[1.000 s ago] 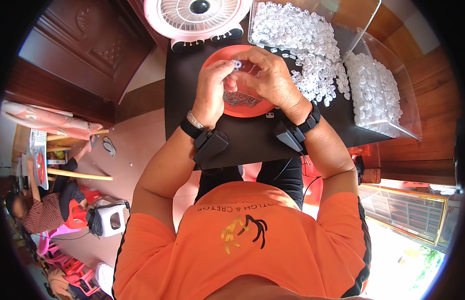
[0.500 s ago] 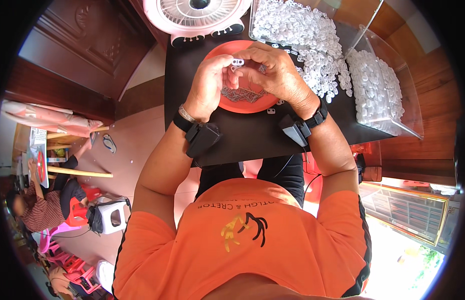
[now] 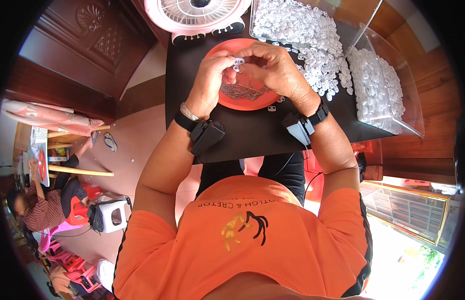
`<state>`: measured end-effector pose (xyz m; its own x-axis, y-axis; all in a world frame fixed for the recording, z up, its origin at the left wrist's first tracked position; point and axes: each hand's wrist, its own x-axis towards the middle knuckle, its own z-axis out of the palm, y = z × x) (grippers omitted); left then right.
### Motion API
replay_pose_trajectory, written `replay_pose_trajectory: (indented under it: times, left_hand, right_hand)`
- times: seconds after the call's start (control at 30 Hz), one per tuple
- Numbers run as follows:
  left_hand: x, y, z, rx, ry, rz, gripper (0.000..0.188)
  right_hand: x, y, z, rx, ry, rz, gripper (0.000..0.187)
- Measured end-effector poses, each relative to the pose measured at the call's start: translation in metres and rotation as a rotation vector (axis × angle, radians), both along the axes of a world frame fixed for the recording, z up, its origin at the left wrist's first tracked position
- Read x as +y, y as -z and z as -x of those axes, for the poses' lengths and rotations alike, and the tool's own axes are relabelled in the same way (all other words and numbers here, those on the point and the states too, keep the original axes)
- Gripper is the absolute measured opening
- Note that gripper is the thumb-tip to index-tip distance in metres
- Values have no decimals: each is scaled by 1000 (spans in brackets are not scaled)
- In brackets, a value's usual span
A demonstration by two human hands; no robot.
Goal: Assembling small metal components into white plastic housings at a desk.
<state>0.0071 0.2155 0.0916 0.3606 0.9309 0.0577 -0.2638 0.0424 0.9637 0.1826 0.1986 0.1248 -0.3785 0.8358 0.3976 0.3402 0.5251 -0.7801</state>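
Note:
Over a round orange-red dish (image 3: 242,104), both hands meet at a small white plastic piece with two holes (image 3: 238,63). My left hand (image 3: 208,84) pinches it from the left between thumb and fingers. My right hand (image 3: 281,72) closes in from the other side, index finger above the piece and thumb against its right edge. Whether something smaller sits between the right fingertips is too small to tell. Many thin grey metal pins or screws (image 3: 240,91) lie in the dish below. Each wrist wears a black strap with a boxy device.
A heap of white pieces (image 3: 320,65) spreads right of the dish, from a clear bin (image 3: 297,22) at the back. Another clear bin of them (image 3: 377,90) stands at the right. A pink fan (image 3: 192,35) stands at the back left. Another person (image 3: 45,212) sits far left.
The white piece has tilted slightly between the fingertips. My right thumb has moved closer against it, and both hands have shifted only a little.

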Motion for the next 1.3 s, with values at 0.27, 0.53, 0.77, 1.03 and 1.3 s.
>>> replay_pose_trajectory:
  times: [0.27, 0.53, 0.77, 1.03, 1.3]
  left_hand:
    - [1, -12, 6, 231, 79, -155, 22]
    - [0, -12, 5, 235, 97, -174, 23]
    - [2, -3, 0, 42, -6, -3, 22]
    - [4, 1, 1, -34, -14, 115, 22]
    - [5, 2, 1, -78, 44, 143, 23]
  right_hand:
    - [1, 1, -3, 153, -61, 243, 21]
    - [2, 0, -3, 213, -115, 358, 25]
    - [8, 6, -5, 251, -80, 396, 26]
    - [8, 8, -4, 272, -40, 416, 26]
    - [8, 7, -4, 336, -58, 414, 27]
